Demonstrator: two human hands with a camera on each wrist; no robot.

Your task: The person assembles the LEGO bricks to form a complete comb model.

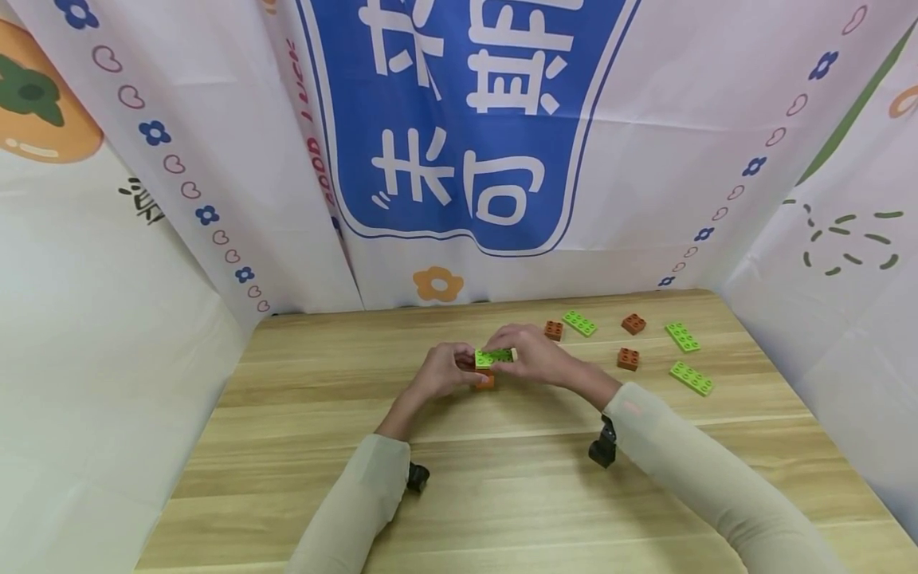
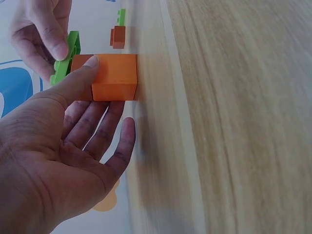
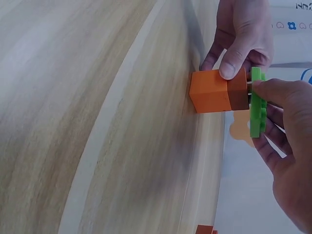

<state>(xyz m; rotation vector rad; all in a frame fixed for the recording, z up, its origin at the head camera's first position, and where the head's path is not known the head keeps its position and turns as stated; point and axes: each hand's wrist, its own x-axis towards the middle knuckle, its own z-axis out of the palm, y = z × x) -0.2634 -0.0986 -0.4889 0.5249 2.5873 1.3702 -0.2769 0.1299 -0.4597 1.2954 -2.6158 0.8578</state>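
Note:
A larger orange block (image 3: 209, 91) stands on the wooden table with a brown brick (image 3: 238, 94) on top of it. My left hand (image 1: 441, 371) grips this stack, its thumb across the seam between the two and its fingers behind. Just above, my right hand (image 1: 532, 355) pinches a long bright green brick (image 3: 255, 105) between thumb and fingers. In the right wrist view a narrow gap with the brown brick's studs shows beneath the green brick. The left wrist view shows the green brick (image 2: 67, 58) slightly tilted and overhanging the stack.
To the right on the table (image 1: 323, 446) lie brown bricks, one (image 1: 628, 359) near the middle of the group, and long green bricks, one (image 1: 692, 378) nearest the right side. A printed cloth (image 1: 645, 199) hangs behind the table's far edge.

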